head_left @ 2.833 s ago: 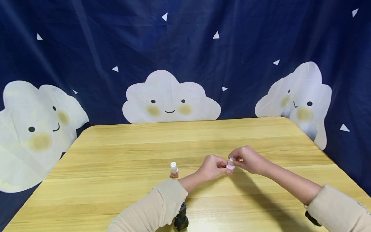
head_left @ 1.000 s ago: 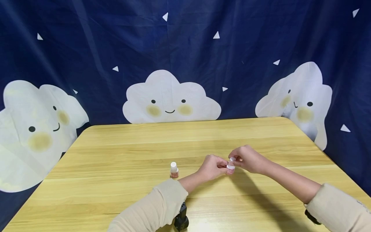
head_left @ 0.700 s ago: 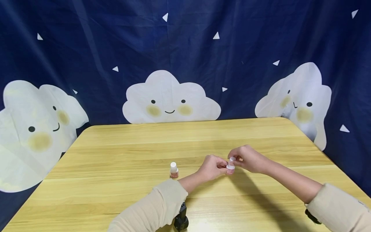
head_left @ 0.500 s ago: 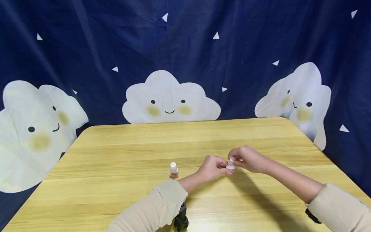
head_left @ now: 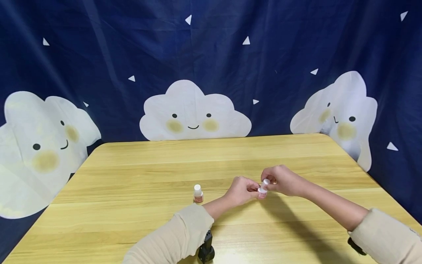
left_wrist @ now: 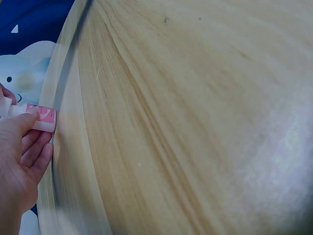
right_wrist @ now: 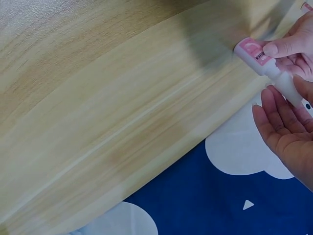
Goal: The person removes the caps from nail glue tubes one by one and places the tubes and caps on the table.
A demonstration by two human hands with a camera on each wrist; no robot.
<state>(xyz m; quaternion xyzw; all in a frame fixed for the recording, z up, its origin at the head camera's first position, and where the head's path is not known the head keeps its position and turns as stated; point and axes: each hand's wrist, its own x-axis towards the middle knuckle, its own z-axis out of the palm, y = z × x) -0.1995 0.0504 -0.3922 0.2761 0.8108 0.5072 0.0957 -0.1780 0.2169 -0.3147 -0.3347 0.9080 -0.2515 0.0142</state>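
My left hand [head_left: 242, 191] pinches a small white bottle with a pink label [right_wrist: 253, 54] between thumb and fingers, right of the table's middle. The thumb and fingers of my right hand [head_left: 286, 181] grip the white cap [right_wrist: 286, 88] at the bottle's top. In the right wrist view the cap sits at the end of the bottle's narrow neck, and a bit of the neck shows between them. The left wrist view shows the pink label [left_wrist: 43, 113] beside the left thumb. A second small bottle [head_left: 198, 194], with a white cap and reddish label, stands upright left of my hands.
The light wooden table [head_left: 148, 168] reaches back to a dark blue curtain [head_left: 217, 47] printed with white clouds. A black device [head_left: 206, 249] sits under the left sleeve, and another dark piece [head_left: 356, 246] is at the right cuff.
The right hand and the cap have shifted slightly up and right, and more of the cap shows, leaning a little. The left hand and the second bottle stay in place.
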